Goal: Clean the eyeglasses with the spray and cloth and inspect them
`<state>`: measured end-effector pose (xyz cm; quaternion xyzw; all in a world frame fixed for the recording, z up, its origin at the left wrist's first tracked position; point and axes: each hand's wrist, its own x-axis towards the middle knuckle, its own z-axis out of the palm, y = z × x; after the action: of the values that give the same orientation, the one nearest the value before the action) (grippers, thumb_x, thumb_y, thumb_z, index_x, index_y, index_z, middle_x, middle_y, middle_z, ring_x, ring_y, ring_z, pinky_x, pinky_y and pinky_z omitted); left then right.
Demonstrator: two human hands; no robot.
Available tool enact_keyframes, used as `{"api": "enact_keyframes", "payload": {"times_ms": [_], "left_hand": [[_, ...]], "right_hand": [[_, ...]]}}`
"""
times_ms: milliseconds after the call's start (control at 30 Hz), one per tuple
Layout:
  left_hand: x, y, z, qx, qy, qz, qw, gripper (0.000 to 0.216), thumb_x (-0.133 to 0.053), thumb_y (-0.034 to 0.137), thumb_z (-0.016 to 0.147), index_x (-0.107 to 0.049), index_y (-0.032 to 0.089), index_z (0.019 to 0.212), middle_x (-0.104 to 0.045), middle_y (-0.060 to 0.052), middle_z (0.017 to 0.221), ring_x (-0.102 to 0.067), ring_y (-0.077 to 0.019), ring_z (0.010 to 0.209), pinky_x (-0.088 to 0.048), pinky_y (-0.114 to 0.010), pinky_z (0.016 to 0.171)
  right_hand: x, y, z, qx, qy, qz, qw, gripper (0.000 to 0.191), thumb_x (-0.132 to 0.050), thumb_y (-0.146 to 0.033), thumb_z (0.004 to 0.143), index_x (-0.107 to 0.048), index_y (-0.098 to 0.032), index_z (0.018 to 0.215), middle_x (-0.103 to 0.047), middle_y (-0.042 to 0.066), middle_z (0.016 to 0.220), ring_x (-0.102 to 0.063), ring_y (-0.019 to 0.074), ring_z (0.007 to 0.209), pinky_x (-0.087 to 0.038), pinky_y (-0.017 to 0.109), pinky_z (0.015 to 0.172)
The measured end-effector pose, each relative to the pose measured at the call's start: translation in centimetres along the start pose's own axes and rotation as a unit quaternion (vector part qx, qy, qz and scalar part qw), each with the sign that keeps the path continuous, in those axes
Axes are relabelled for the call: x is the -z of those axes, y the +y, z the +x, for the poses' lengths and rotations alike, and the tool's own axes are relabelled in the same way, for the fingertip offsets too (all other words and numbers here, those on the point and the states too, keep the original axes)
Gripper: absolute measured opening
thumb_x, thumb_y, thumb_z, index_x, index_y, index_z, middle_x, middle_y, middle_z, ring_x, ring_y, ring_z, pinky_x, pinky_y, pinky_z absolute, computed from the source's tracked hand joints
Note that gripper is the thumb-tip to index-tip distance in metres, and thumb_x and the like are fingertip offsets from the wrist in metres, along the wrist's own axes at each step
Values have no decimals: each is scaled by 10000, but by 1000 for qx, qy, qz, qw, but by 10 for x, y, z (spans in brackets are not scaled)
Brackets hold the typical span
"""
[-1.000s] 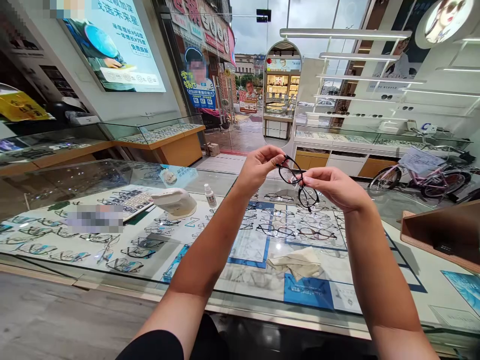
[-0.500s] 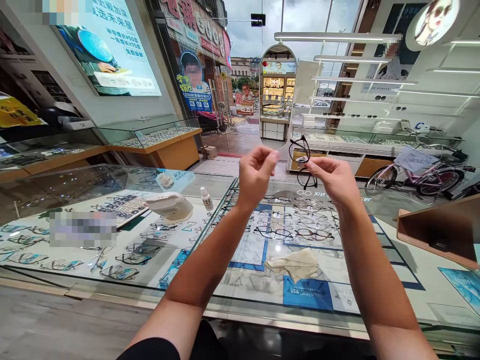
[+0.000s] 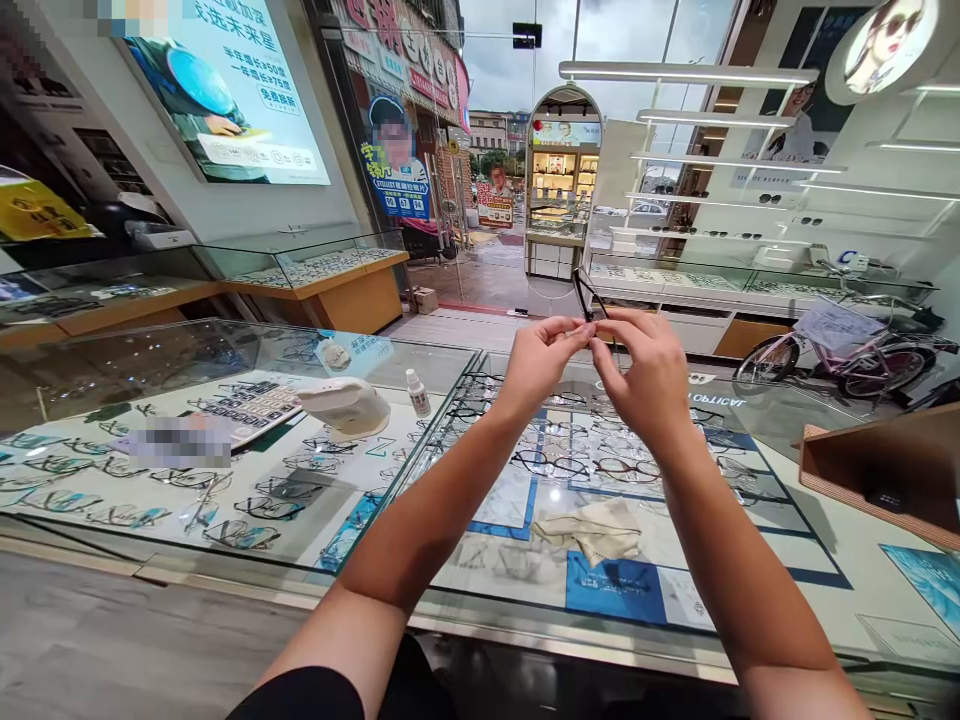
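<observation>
Both of my hands are raised above a glass display counter (image 3: 525,590) and meet on a pair of black-framed glasses (image 3: 584,293). My left hand (image 3: 544,358) pinches the frame with thumb and fingertips. My right hand (image 3: 646,375) is closed on the frame from the right and covers most of it; only one black rim sticks up above my fingers. Under the glass lie several rows of spectacles (image 3: 570,462). A beige cleaning cloth (image 3: 596,528) lies on the counter below my hands.
On the counter to the left stand a small white bottle (image 3: 418,392), a white rounded device (image 3: 346,405) and a calculator (image 3: 244,408). A wooden tray (image 3: 885,470) sits at the right. More display cases, a mirror stand (image 3: 559,180) and a pink bicycle (image 3: 840,350) stand beyond.
My left hand had let go of the glasses half a second ago and has come back onto the frame. My right hand turned the glasses upright and now covers most of them.
</observation>
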<state>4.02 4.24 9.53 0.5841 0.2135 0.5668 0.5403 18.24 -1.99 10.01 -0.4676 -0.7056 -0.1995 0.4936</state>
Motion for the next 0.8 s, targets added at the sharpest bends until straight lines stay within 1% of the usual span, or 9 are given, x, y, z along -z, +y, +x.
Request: {"api": "enact_keyframes", "payload": {"times_ms": [100, 200, 233, 300, 367, 433, 533, 667, 800], "left_hand": [[1, 2, 1, 7, 20, -34, 999, 434, -988, 474, 679, -771, 132, 832, -576, 23, 678, -383, -53, 590, -297, -230, 546], [4, 6, 4, 13, 56, -56, 997, 368, -967, 427, 741, -761, 138, 840, -538, 45, 640, -342, -39, 551, -273, -217, 519], [5, 7, 5, 10, 68, -68, 995, 347, -956, 415, 762, -758, 144, 851, -532, 51, 636, -322, -35, 537, -259, -216, 506], [9, 9, 9, -4, 89, -100, 991, 303, -938, 387, 796, -747, 162, 863, -532, 58, 642, -285, -32, 515, -239, -220, 485], [12, 9, 13, -22, 102, -128, 986, 252, -915, 348, 830, -727, 182, 854, -545, 57, 659, -268, -36, 506, -234, -231, 474], [14, 7, 17, -32, 106, -141, 984, 213, -885, 314, 862, -708, 197, 839, -555, 56, 669, -265, -43, 501, -235, -239, 470], [15, 4, 19, -40, 94, -136, 985, 204, -864, 306, 879, -693, 206, 834, -545, 60, 659, -265, -47, 495, -245, -240, 473], [14, 2, 18, -73, 79, -103, 989, 278, -878, 403, 861, -685, 203, 848, -525, 61, 653, -295, -49, 504, -282, -238, 490], [11, 2, 13, -89, 80, -65, 991, 357, -890, 495, 829, -692, 200, 865, -530, 48, 680, -329, -55, 534, -294, -243, 502]], "right_hand": [[3, -5, 1, -2, 25, 41, 999, 172, -631, -301, 1004, -771, -213, 1052, -775, 132, 1245, -684, 312, 1197, -517, 516, 1056], [7, -4, 4, -97, 99, 114, 984, 149, -661, -328, 971, -723, -213, 900, -754, 95, 1064, -691, 247, 1021, -545, 416, 898], [8, -2, 5, -150, 92, 144, 974, 173, -678, -353, 957, -704, -212, 859, -729, 70, 953, -671, 214, 894, -532, 377, 802], [8, 3, 6, -254, 7, 226, 940, 247, -708, -422, 935, -694, -205, 817, -664, 26, 790, -574, 156, 694, -458, 322, 651], [6, 7, 7, -324, -103, 326, 882, 324, -733, -503, 918, -719, -192, 829, -644, 13, 753, -519, 120, 623, -403, 295, 589], [3, 8, 7, -357, -157, 413, 823, 380, -772, -564, 885, -750, -185, 878, -646, 13, 781, -517, 98, 610, -376, 274, 559], [0, 6, 7, -380, -169, 484, 770, 432, -841, -601, 816, -768, -186, 915, -609, -8, 757, -493, 76, 571, -328, 255, 510], [0, 4, 8, -399, -159, 516, 741, 446, -883, -581, 760, -772, -174, 903, -562, -33, 685, -411, 62, 499, -253, 256, 452], [-5, 6, 9, -448, -121, 531, 709, 375, -860, -512, 746, -753, -167, 849, -534, -39, 642, -372, 64, 475, -219, 250, 418]]}}
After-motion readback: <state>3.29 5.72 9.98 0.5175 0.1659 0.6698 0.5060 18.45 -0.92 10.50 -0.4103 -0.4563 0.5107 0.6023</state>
